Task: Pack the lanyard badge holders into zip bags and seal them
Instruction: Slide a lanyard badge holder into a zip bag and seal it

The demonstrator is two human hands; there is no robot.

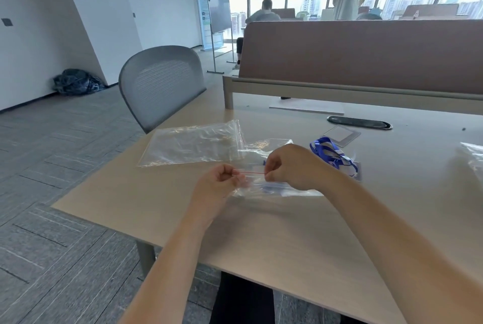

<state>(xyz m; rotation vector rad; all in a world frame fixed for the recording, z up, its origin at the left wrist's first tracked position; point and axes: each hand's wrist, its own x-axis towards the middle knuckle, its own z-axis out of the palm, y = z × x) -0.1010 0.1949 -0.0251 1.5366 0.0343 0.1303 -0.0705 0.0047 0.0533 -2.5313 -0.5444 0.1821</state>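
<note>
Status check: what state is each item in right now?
Clear zip bag with red seal line: blue item inside, seal state unclear.
Left hand: pinches the seal line.
Right hand: pinches the seal line.
Blue lanyard with badge holder: lying loose, unbagged.
Spare clear zip bags: flat, empty.

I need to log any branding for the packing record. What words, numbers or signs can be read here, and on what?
None can be read.
Banner at the back: printed lines and small pictures, too blurred to read.
Blue lanyard: no print that can be made out.
Zip bag pinched by the left hand and right hand: only a red seal line, no words.
Badge holder on the table: looks blank.
</note>
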